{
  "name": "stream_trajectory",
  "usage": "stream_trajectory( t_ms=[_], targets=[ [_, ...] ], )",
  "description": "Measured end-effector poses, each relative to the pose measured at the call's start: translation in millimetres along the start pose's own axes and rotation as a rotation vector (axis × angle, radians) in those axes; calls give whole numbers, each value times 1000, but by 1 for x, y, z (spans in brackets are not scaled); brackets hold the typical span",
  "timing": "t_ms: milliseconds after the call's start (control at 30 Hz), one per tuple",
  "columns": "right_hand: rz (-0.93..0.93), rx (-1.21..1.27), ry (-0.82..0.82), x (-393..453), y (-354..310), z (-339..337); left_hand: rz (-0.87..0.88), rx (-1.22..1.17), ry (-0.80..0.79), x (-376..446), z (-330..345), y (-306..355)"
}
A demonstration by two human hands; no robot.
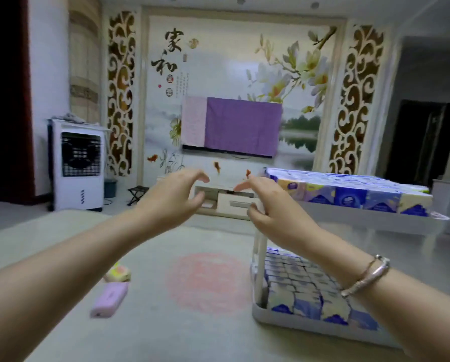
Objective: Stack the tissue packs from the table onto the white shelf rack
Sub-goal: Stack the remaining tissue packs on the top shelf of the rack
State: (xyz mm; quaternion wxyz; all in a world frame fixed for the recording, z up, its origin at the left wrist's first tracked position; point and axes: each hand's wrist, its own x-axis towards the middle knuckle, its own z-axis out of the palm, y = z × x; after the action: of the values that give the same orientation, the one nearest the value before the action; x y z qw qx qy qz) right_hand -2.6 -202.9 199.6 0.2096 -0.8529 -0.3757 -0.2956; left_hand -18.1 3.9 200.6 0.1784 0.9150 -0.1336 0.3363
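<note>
Blue-and-yellow tissue packs [354, 197], white shelf rack [375, 220]

Both arms raised over the table [166, 322], left hand [171, 198] and right hand [268, 205] empty, fingers loosely curled, apart. White shelf rack [260, 259] at right: tissue packs [349, 194] fill top tier, more tissue packs [297, 288] fill lower tier. Yellow pack [118, 273] and pink pack [108, 299] lie on table at left. Bracelet [365, 275] on right wrist. Purple-covered TV [231, 125] on wall.
</note>
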Motion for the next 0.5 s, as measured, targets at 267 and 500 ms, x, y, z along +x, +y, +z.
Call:
stream_trajectory(
  t_ms=[267,500],
  targets=[
    [-14,161,-260,33,-55,195,-463,75,-122,-125,-10,-174],
    [115,305,-531,42,-59,305,-550,36,-317,-167,41,-247]
  ],
)
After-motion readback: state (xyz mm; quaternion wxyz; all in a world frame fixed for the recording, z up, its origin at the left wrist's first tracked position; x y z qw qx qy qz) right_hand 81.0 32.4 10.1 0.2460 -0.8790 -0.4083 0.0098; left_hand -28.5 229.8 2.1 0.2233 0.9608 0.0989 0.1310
